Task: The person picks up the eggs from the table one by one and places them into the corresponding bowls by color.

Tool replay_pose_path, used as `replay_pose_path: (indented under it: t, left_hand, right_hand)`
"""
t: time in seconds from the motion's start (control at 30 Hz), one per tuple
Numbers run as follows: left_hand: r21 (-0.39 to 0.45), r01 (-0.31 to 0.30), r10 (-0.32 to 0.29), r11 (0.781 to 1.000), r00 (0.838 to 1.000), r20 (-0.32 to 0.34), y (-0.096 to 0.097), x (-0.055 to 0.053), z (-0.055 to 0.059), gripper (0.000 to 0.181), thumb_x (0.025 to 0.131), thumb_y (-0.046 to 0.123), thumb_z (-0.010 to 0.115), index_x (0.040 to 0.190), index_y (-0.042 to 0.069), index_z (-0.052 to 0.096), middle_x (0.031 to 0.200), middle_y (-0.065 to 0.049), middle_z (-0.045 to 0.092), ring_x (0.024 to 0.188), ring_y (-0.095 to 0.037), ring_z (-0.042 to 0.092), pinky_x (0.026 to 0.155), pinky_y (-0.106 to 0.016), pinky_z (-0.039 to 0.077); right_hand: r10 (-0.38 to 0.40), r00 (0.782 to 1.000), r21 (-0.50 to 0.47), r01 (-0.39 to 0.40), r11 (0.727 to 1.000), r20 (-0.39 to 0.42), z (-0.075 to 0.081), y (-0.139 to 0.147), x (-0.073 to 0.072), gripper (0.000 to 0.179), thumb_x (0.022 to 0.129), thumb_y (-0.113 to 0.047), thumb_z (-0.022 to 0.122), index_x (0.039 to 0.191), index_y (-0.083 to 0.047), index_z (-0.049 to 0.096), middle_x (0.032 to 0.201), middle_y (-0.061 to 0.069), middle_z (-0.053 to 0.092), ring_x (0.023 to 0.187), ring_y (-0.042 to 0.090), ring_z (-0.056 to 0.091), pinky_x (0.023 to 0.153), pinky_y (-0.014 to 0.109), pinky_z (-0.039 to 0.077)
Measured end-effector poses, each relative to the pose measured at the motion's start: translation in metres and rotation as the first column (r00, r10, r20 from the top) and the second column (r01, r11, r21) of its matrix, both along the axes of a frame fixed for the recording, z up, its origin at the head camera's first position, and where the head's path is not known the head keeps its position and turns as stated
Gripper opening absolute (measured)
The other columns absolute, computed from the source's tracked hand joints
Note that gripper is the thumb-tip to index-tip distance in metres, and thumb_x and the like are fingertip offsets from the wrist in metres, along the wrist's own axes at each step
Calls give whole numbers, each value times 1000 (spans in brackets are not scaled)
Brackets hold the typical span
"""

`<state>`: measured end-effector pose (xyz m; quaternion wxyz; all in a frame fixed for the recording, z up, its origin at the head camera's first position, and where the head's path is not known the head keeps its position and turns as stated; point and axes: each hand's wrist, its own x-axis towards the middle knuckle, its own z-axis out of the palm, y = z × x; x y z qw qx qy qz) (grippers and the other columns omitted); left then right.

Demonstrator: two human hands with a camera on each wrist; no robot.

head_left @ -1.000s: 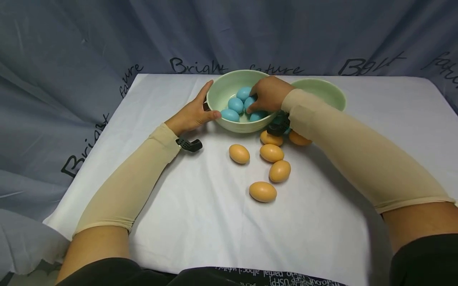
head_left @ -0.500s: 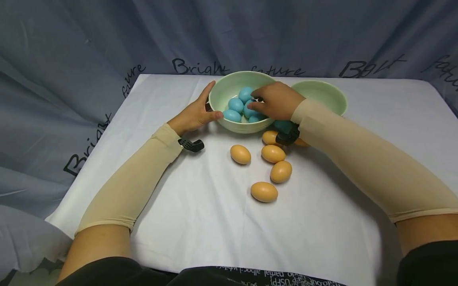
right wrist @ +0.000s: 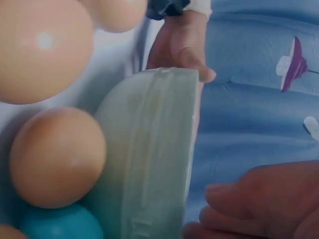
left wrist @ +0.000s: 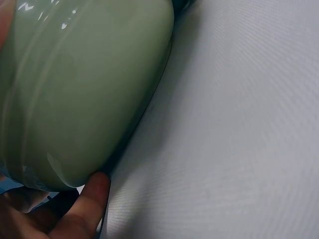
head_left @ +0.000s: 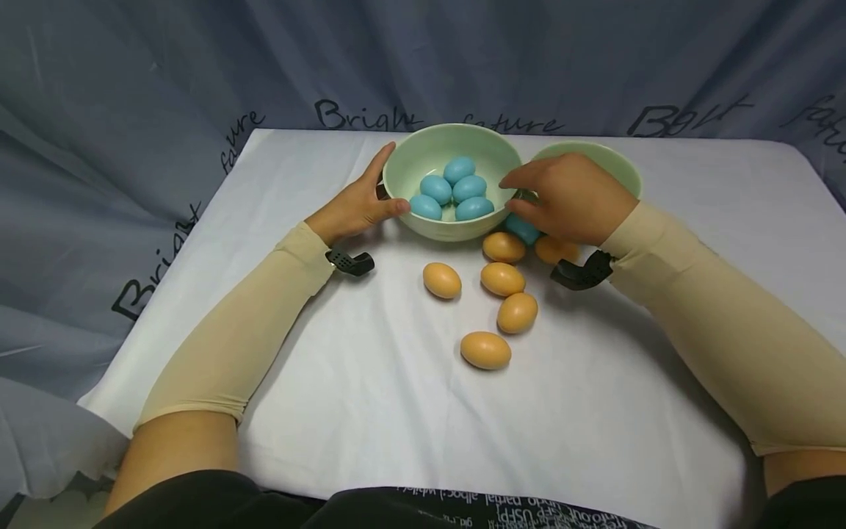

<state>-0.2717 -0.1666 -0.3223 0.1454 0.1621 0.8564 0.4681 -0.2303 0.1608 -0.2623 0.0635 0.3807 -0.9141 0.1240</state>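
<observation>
My left hand (head_left: 357,204) holds the left side of a pale green bowl (head_left: 456,231), thumb at its front rim and fingers spread around its side. In the left wrist view a fingertip (left wrist: 97,186) lies against the bowl's lower wall. Several blue eggs (head_left: 435,189) lie inside the bowl. My right hand (head_left: 573,197) hovers at the bowl's right rim, fingers loosely bent with nothing seen between them. Beneath it, one blue egg (head_left: 524,229) sits on the cloth among orange-yellow eggs (head_left: 504,247).
A second green bowl (head_left: 617,165) stands at the back right, partly hidden behind the right hand; its inside is mostly covered. More orange-yellow eggs (head_left: 485,350) lie loose on the white cloth (head_left: 344,382). A grey curtain (head_left: 423,59) hangs behind the table.
My right hand has drawn back from among the blue eggs, moving right to the bowl's rim and uncovering the eggs inside. My left hand keeps its place on the bowl.
</observation>
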Motion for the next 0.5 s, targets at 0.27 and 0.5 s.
replay_pose_path:
  t: [0.27, 0.5]
  left_hand:
    - [-26, -11, 11, 1000, 1000, 19, 1, 4, 5, 126, 62, 74, 73, 155, 40, -6, 163, 3, 8, 148, -17, 16, 120, -40, 15]
    - [-35, -10, 10, 999, 1000, 9, 1, 5, 8, 117, 73, 63, 74, 155, 39, -7, 163, 0, 11, 147, -17, 19, 119, -38, 16]
  right_hand:
    - [-49, 990, 39, 55, 998, -134, 0, -1, 8, 14, 88, -12, 62, 88, -10, 76, 82, 5, 67, 73, 22, 58, 65, 37, 46]
    - [-59, 994, 258, 80, 963, -87, -2, -6, 15, 12, 90, -19, 64, 85, -15, 74, 76, 0, 67, 71, 22, 60, 84, 43, 45]
